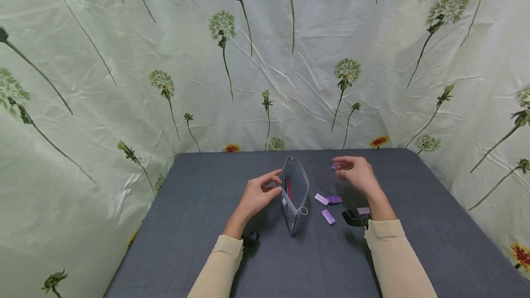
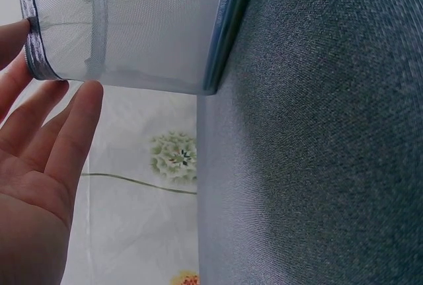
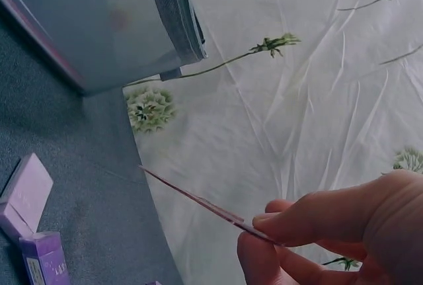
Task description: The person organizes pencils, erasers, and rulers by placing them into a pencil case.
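A grey, see-through mesh zipper pouch (image 1: 296,187) stands upright on the table with its mouth spread wide. Red and dark slim sticks (image 1: 288,188) show inside it. My left hand (image 1: 257,195) pinches the pouch's left rim between thumb and fingers; in the left wrist view the fingertips lie along its zipper band (image 2: 38,53). To the right of the pouch, above the table, my right hand (image 1: 355,174) pinches a thin purplish piece (image 3: 198,197) between thumb and fingers. It appears edge-on in the right wrist view, so I cannot tell its kind.
Several small purple boxes lie right of the pouch: a pale one (image 1: 321,199), a darker one (image 1: 334,199), one nearer me (image 1: 328,217) and one by the right wrist (image 1: 363,211). A ring pull (image 1: 303,211) hangs at the pouch's near end. Behind the grey table (image 1: 198,197) hangs a dandelion-print curtain (image 1: 190,49).
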A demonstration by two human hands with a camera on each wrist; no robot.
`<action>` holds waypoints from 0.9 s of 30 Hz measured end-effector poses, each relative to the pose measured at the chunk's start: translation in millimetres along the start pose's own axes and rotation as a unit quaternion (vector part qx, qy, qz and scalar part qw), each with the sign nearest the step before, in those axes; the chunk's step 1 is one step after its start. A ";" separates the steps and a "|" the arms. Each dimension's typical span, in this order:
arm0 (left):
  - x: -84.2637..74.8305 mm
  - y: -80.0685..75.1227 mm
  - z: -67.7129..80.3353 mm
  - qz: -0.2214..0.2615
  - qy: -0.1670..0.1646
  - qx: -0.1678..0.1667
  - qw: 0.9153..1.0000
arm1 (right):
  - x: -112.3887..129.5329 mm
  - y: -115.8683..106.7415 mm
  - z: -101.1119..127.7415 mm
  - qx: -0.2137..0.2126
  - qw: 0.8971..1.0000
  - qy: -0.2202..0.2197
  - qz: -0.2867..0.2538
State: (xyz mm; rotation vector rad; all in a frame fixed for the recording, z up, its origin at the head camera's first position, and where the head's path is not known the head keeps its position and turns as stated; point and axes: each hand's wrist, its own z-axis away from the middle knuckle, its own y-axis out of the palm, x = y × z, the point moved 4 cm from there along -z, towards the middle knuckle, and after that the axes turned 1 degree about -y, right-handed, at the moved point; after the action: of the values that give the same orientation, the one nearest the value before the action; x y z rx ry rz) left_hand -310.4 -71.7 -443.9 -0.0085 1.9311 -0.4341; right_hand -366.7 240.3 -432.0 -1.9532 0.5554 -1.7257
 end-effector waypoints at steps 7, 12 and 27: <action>1.5 0.4 0.1 -0.008 -0.001 0.000 1.000 | 3.5 5.8 1.1 0.014 0.998 -0.009 -0.057; 2.1 0.2 -0.6 -0.004 0.000 0.000 1.000 | 11.5 11.1 1.1 0.034 0.991 -0.010 -0.127; 7.1 0.1 -1.8 -0.006 -0.007 -0.002 1.000 | 38.1 14.1 12.6 0.047 0.978 0.000 -0.203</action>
State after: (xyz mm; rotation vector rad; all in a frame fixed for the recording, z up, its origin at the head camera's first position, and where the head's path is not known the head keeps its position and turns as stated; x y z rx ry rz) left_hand -314.8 -72.6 -449.7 -0.0265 1.9182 -0.4370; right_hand -349.3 207.7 -411.1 -2.1026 0.0699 -1.9472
